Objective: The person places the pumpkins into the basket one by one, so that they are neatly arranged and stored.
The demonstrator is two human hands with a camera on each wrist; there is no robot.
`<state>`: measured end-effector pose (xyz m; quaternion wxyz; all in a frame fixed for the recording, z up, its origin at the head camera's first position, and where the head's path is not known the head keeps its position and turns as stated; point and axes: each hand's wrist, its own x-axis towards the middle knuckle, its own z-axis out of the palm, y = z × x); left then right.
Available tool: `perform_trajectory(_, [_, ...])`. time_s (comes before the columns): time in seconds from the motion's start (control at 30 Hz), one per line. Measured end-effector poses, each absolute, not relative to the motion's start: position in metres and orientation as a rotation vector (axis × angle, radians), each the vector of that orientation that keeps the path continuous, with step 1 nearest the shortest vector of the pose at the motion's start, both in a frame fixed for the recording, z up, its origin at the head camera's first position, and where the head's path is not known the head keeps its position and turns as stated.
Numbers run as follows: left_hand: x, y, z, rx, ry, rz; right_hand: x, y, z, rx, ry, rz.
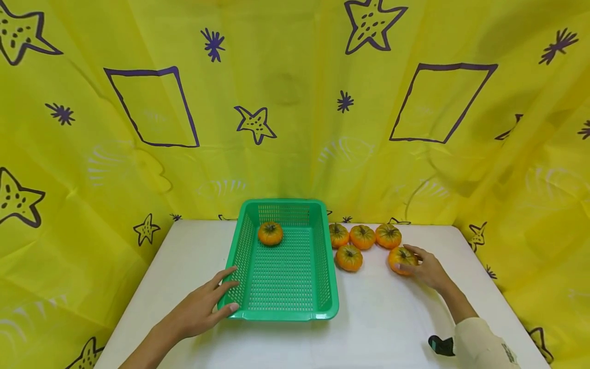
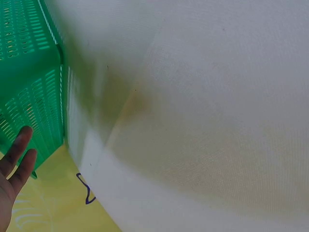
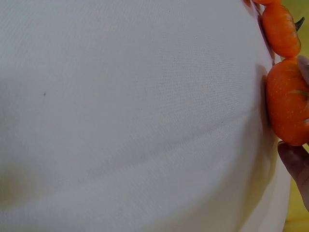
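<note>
A green plastic basket point(image 1: 288, 315) with slotted walls stands on the white table, one small orange pumpkin point(image 1: 270, 233) in its far left part. My left hand point(image 1: 198, 310) is at the basket's near left rim, fingers spread and fairly straight; in the left wrist view, its fingers point(image 2: 21, 166) show beside the green wall. To the basket's right, my right hand point(image 1: 429, 269) holds a small pumpkin point(image 1: 402, 260) between thumb and fingers. The right wrist view shows this pumpkin point(image 3: 287, 101) at the edge, with a fingertip on either side.
Several more pumpkins point(image 1: 362, 237) sit in a cluster between the basket and my right hand. A small black object point(image 1: 441, 345) lies by the right sleeve point(image 1: 481, 343). Yellow patterned cloth point(image 1: 286, 169) walls the white table point(image 1: 369, 328) at the back and sides.
</note>
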<state>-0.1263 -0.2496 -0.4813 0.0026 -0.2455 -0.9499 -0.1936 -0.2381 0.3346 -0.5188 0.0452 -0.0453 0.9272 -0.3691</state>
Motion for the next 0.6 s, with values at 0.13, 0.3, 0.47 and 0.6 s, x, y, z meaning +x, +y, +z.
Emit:
perform_trajectory(0.13, [-0.1268, -0.2503, -0.4827, -0.773, -2.976, -0.603, -0.2376, 0.3333, -0.5181, -0.132, 2.818, -1.111])
perform_trajectory(0.3, [-0.1270, -0.2508, -0.4832, -0.781, -2.955, -0.588, -0.2361, 0.3332, -0.5177, -0.155, 2.816, -1.137])
perform_trajectory(0.47, [-0.1276, -0.2511, -0.4837, -0.785, -2.948, -0.586, -0.2353, 0.3325, -0.5176, -0.155, 2.812, -1.148])
perform_trajectory(0.6, [-0.1268, -0.2513, -0.4840, -0.788, -2.945, -0.590, -0.2343, 0.3307, -0.5149, -0.160, 2.801, -1.150])
